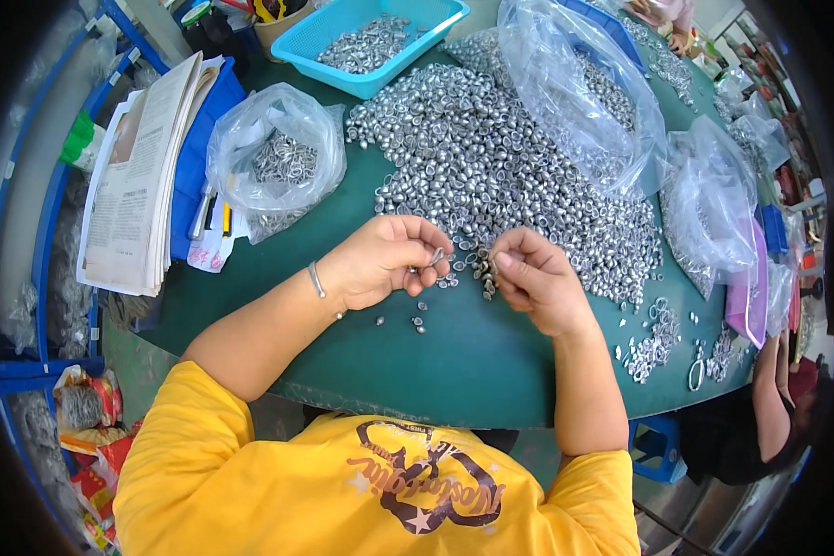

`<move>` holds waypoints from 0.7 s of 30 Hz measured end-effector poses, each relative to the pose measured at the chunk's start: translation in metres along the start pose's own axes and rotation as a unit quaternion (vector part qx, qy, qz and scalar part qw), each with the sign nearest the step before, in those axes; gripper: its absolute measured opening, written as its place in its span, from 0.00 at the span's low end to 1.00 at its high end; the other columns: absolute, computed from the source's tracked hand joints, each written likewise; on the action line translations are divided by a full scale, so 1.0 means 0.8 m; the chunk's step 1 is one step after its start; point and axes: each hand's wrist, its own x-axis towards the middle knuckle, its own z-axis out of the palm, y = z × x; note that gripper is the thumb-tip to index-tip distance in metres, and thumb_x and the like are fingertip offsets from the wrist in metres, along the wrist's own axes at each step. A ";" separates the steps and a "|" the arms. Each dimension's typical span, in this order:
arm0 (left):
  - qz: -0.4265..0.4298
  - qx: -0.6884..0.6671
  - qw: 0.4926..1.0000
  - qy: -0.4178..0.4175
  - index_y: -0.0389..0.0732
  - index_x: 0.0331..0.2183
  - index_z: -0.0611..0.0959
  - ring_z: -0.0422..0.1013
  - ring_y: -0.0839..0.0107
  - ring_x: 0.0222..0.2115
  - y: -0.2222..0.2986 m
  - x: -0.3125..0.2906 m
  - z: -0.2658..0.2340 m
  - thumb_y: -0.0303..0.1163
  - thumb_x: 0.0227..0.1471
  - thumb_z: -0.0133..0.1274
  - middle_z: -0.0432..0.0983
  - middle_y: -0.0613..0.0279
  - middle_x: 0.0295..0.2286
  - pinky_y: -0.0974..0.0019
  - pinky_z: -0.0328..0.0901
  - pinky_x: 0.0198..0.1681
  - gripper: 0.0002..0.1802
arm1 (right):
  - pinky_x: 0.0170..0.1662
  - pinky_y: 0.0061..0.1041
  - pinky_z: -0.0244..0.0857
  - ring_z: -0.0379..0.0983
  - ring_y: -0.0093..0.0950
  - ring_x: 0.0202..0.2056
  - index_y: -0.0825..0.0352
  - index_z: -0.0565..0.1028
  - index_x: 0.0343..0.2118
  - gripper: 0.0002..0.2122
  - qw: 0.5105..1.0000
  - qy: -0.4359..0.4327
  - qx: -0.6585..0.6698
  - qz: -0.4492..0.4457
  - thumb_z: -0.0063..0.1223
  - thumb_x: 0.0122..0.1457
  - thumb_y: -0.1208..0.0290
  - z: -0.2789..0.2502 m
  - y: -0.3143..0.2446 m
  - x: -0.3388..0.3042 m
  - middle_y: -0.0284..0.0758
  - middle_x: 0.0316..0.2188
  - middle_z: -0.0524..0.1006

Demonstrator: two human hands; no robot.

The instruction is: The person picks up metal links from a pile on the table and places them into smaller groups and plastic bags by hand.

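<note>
Left fingers [424, 229] pinch a silvery piece [438, 256]; right fingers [521, 241] pressed together, contents hidden; huge heap [505, 139] beyond them, little looks done, plenty left!

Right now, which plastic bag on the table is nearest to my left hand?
The bag left of the metal heap, beside the blue bin. The other table bags lie farther from your left hand, on or past the heap.

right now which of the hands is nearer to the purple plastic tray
Right. The right hand is left of the purple plastic tray; the left hand is farther left.
</note>
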 end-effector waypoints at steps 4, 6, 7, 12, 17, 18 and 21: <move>0.019 0.014 1.000 0.005 0.34 0.30 0.74 0.62 0.81 0.18 0.007 -0.002 -0.001 0.20 0.45 0.47 0.68 0.66 0.21 0.80 0.56 0.17 0.06 | 0.15 0.12 0.43 0.52 0.13 0.13 0.67 0.68 0.34 0.04 0.999 0.007 -0.010 0.039 0.42 0.59 0.74 0.001 -0.004 -0.002 0.30 0.17 0.67; 0.042 0.047 0.998 0.022 0.34 0.30 0.73 0.60 0.82 0.17 0.009 -0.002 -0.006 0.20 0.45 0.48 0.65 0.69 0.19 0.80 0.53 0.17 0.06 | 0.14 0.12 0.42 0.53 0.14 0.13 0.68 0.68 0.34 0.04 0.998 -0.012 0.037 0.050 0.42 0.58 0.75 -0.007 -0.008 -0.002 0.32 0.18 0.68; 0.072 0.182 0.976 0.096 0.34 0.29 0.75 0.60 0.82 0.17 0.014 -0.005 0.006 0.20 0.44 0.49 0.63 0.71 0.18 0.77 0.56 0.18 0.05 | 0.14 0.12 0.42 0.53 0.14 0.13 0.68 0.69 0.34 0.04 0.996 -0.021 0.062 0.056 0.42 0.58 0.75 -0.011 -0.009 -0.001 0.32 0.18 0.69; 0.332 0.586 0.725 0.141 0.39 0.25 0.79 0.65 0.72 0.18 0.015 0.019 0.008 0.22 0.42 0.54 0.66 0.64 0.18 0.69 0.62 0.23 0.03 | 0.12 0.14 0.43 0.55 0.16 0.13 0.70 0.71 0.30 0.05 0.990 -0.006 0.135 0.035 0.44 0.53 0.76 -0.019 -0.013 0.004 0.33 0.17 0.69; 0.378 0.688 0.607 0.122 0.41 0.26 0.79 0.69 0.59 0.25 0.007 0.044 0.007 0.25 0.40 0.55 0.70 0.60 0.23 0.61 0.65 0.27 0.04 | 0.25 0.27 0.66 0.72 0.29 0.21 0.66 0.76 0.27 0.06 0.811 0.140 -0.537 -0.186 0.49 0.52 0.71 0.015 0.012 0.012 0.35 0.21 0.75; 0.376 0.698 0.597 0.124 0.41 0.25 0.79 0.70 0.59 0.25 0.005 0.047 0.008 0.25 0.40 0.55 0.70 0.60 0.23 0.61 0.65 0.27 0.04 | 0.26 0.31 0.67 0.73 0.34 0.22 0.65 0.77 0.28 0.06 0.702 0.165 -0.636 -0.275 0.49 0.51 0.71 0.012 0.028 0.018 0.38 0.22 0.75; 0.352 0.726 0.575 0.136 0.41 0.24 0.79 0.69 0.58 0.25 0.001 0.040 0.003 0.26 0.40 0.55 0.69 0.60 0.23 0.60 0.65 0.27 0.03 | 0.28 0.35 0.68 0.73 0.39 0.25 0.64 0.76 0.26 0.04 0.701 0.141 -0.664 -0.218 0.49 0.50 0.72 0.023 0.022 0.015 0.39 0.24 0.75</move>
